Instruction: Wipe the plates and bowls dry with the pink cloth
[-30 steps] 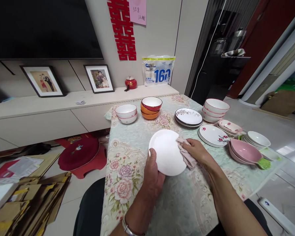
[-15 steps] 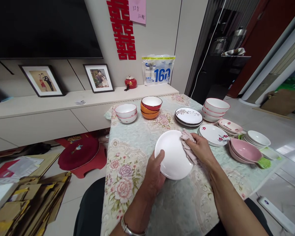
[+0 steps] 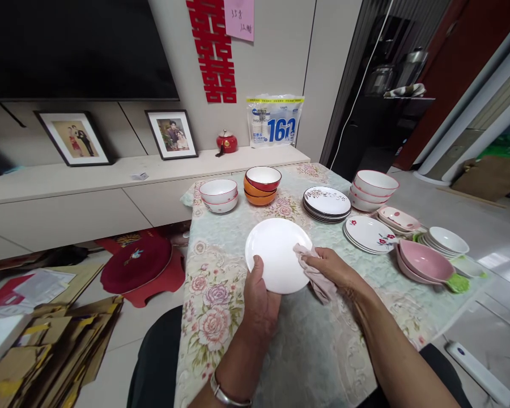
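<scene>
A plain white plate (image 3: 276,252) is held up over the table, tilted toward me. My left hand (image 3: 261,297) grips its lower left rim, thumb on the upper face and the other fingers hidden beneath. At the plate's right edge, my right hand (image 3: 334,272) is closed on a pale pink cloth (image 3: 318,280). Part of the cloth lies over the rim, and the rest hangs below the fingers.
Stacked bowls, white (image 3: 219,195) and orange-red (image 3: 262,187), stand at the table's far side. To the right are dark-rimmed plates (image 3: 326,202), flower plates (image 3: 369,233), white bowls (image 3: 374,190) and pink dishes (image 3: 425,262). A red stool (image 3: 142,266) stands left of the table.
The plate has shifted left and slightly up in my left hand, and its tilt has changed. My right hand and the cloth have moved left and a little lower along its right edge.
</scene>
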Tool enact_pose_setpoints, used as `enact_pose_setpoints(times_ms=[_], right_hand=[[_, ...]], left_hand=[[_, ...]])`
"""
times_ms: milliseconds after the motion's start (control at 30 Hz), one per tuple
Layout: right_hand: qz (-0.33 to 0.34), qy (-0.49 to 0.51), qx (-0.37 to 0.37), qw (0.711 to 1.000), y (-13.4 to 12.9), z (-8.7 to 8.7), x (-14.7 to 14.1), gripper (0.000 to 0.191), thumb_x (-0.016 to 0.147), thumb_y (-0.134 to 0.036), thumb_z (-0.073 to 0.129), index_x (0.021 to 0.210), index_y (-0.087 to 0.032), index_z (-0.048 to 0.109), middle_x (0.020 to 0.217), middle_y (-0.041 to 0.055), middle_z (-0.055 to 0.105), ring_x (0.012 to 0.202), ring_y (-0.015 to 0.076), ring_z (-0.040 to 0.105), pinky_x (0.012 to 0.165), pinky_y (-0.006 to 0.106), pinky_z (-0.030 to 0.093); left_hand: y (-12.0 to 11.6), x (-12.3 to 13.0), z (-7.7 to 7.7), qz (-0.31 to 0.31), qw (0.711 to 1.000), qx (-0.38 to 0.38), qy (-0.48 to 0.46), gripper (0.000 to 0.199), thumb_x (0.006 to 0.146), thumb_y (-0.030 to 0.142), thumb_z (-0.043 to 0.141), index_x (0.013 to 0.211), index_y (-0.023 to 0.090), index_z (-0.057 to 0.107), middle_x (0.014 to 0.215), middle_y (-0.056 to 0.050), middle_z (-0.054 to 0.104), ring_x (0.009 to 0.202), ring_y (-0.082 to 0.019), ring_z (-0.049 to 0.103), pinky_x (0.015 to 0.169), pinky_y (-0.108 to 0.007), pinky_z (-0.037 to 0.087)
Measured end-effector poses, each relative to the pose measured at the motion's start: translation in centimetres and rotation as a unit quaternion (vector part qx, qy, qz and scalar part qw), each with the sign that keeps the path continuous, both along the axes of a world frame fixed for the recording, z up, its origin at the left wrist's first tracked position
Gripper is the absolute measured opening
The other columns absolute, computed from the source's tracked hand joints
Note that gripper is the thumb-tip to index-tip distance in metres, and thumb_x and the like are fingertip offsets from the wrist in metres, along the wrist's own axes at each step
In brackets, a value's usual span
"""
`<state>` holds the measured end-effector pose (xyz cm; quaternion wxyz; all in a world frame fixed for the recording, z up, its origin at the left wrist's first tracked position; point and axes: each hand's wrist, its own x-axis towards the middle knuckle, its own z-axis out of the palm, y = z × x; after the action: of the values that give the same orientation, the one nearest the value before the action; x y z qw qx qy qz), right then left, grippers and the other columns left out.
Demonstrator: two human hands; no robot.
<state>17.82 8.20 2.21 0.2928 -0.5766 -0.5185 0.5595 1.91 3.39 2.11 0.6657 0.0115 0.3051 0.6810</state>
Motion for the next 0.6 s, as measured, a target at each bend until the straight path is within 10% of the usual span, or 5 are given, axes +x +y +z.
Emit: enact_pose_setpoints(times_ms=[133,267,600], right_hand=[[-0.083,-0.004,0.065,0.994,0.8,-1.0,0.4,0.032,0.066,-0.045,0.069,0.076,-0.015,0.063,0.067,0.0025,0.063,0.059,0.0156,0.053,0.051,0.025,0.039],[-0.138,-0.006,0.125,0.983,1.4,-0.7,1.9,0.037,0.065,-0.045,0.070,0.085,-0.015,0.065,0.071,0.0020,0.065,0.061,0.0158,0.053,0.054,0.026,0.040],[-0.084,-0.079,0.174,0.978,1.1,0.0,2.6,0.032,0.074,-0.044,0.065,0.090,-0.016,0.069,0.083,0.0037,0.069,0.073,0.0189,0.059,0.062,0.027,0.043]], left_hand=[[-0.4,0.2,0.8,-0.010,1.000,-0.010,0.008,0.055,0.086,0.017,0.059,0.140,0.017,0.050,0.120,-0.013,0.071,0.111,-0.027,0.067,0.103,-0.042,0.049],[-0.7,-0.1,1.6,-0.076,0.997,-0.004,-0.014,0.048,0.088,0.032,0.057,0.130,0.009,0.060,0.114,-0.016,0.073,0.111,-0.031,0.067,0.102,-0.045,0.049],[-0.9,0.1,-0.1,-0.154,0.987,0.032,0.007,0.053,0.089,0.042,0.059,0.127,0.006,0.061,0.115,-0.021,0.071,0.118,-0.035,0.062,0.103,-0.050,0.047]])
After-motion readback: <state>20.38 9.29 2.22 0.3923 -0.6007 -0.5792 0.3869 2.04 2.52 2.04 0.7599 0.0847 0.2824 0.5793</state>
